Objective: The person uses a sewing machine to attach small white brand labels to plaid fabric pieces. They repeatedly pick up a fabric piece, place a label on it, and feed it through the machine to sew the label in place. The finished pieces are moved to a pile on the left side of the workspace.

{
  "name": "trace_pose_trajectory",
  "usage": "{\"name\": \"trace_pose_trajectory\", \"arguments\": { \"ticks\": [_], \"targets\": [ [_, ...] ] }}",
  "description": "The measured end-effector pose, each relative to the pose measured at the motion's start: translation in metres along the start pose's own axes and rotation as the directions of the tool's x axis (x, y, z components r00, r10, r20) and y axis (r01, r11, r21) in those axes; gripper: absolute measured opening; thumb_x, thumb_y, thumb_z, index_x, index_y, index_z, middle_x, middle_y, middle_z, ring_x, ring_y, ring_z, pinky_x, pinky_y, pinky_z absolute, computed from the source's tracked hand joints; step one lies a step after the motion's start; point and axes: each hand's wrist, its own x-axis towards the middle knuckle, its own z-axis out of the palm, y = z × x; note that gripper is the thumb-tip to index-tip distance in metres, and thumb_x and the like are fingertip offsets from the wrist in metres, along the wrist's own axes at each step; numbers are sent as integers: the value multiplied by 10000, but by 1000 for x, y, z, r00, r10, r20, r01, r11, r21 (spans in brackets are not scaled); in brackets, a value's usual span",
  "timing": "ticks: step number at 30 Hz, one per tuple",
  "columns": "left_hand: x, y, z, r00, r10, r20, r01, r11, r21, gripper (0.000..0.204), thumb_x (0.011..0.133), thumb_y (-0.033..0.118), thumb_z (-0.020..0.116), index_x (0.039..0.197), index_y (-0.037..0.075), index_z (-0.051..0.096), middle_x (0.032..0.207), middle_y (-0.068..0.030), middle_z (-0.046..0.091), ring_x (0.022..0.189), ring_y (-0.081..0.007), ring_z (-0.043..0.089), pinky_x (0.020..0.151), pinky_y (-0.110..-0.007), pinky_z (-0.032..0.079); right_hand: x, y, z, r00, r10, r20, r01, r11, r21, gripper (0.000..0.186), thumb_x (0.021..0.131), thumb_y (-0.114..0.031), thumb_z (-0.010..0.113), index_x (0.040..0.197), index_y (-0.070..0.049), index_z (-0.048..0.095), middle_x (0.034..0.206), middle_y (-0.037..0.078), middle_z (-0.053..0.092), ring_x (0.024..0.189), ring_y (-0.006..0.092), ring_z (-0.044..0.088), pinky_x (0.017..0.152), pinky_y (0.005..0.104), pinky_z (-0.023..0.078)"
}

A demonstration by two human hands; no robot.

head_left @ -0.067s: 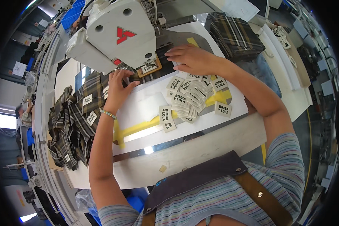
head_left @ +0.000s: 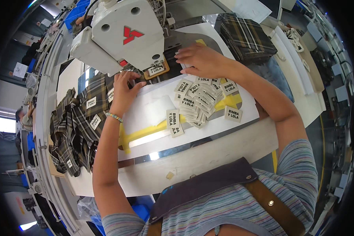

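Observation:
Under the white sewing machine head (head_left: 120, 43), a small frame-shaped clamp (head_left: 165, 73) sits over a pale printed label (head_left: 155, 70) on dark plaid fabric (head_left: 161, 80). My left hand (head_left: 124, 89) rests at the fabric left of the clamp, thumb and fingers apart. To the clamp's right lies my right hand (head_left: 206, 63), its fingers stretched toward the machine; the surface beneath its palm is hidden. Nothing shows gripped in either hand. Close below the right hand is a heap of loose square labels (head_left: 196, 103).
Bunched plaid pieces with labels (head_left: 76, 131) lie at the left, running toward the machine. A folded plaid stack (head_left: 249, 35) stands at the back right. White sheeting with yellow tape (head_left: 145, 131) covers the work surface. A blue bin (head_left: 141, 212) is below the table edge.

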Motion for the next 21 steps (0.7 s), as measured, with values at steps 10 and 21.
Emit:
{"name": "trace_pose_trajectory", "arguments": {
  "ticks": [10,21],
  "targets": [
    [0,25,16,998,27,-56,-37,982,-187,157,837,109,856,873,-12,763,907,-101,632,986,-312,572,895,-411,490,3,-28,-4,948,-265,-174,213,939,-269,158,899,-235,734,968,-96,761,1010,39,740,1093,238,663,1120,443,455],
    [-44,9,-46,928,362,-92,-347,926,147,155,797,15,851,859,16,709,1008,-126,671,1021,-330,633,903,-431,510,1,-71,-16,911,-384,-153,359,919,-164,158,911,-219,758,1006,-95,739,987,41,719,1097,252,670,1082,422,502]
  ]
}}
